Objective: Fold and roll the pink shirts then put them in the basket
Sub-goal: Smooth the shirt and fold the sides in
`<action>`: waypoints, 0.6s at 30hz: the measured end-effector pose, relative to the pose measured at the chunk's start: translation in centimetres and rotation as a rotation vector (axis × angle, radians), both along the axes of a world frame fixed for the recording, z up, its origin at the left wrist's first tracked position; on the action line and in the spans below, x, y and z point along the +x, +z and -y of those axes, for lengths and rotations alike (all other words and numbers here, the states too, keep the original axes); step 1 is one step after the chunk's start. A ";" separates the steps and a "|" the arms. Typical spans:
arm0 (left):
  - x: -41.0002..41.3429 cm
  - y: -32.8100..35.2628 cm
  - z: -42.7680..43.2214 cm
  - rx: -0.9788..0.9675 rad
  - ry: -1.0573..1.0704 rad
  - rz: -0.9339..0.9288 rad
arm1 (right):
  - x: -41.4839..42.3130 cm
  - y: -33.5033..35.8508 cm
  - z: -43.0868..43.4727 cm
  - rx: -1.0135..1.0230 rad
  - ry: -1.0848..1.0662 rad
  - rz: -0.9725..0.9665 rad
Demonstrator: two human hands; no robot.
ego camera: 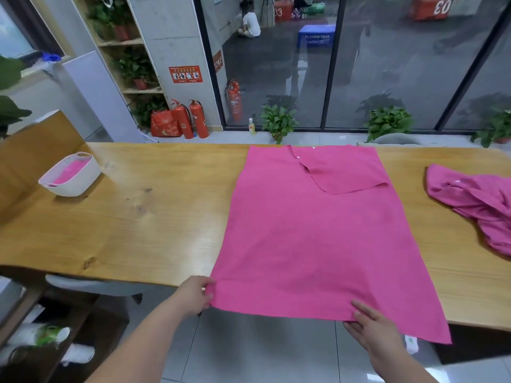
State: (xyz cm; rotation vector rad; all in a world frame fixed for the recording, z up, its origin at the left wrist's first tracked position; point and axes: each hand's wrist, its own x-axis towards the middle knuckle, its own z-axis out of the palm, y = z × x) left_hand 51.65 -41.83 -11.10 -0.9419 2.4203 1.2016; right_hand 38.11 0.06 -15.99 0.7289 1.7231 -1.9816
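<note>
Holding the near hem at 2 places, you have the pink shirt (312,239) spread flat and lengthwise on the bench (138,217), with the collar end at the far edge and the hem hanging just past the near edge. That overhang is likely why both grips work: the cloth edge is free of the wood, so fingers can get under it.

Your left hand (195,295) is clamped on the near-left corner, with the cloth pinched between thumb and fingers. Your right hand (373,330) sits further along the hem, short of the right corner. Its fingers lie on top and the thumb seems tucked beneath, so it reads as a pinch too.

At the far right, a sleeve flap (348,175) is already turned in over the body, which squares that side. The step looks like tensioning the hem before folding or starting the roll.

1 rolled shirt (69,171) already lies in the basket (83,183), which is parked at the far left, well apart from your working space. A crumpled shirt (475,200) waits at the right end, so I judge the task is partway through.
</note>
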 end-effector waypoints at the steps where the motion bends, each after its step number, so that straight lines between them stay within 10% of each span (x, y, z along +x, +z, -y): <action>1: -0.1 -0.1 0.0 0.015 -0.003 0.011 | 0.1 0.0 0.1 0.023 0.025 0.007; 8: -3.7 8.1 -1.1 0.561 0.188 -0.573 | -0.2 1.8 0.0 -0.116 -0.110 -0.056; 18: 6.4 -3.3 0.2 0.272 0.257 -0.151 | 2.9 -0.8 0.0 0.038 0.056 0.073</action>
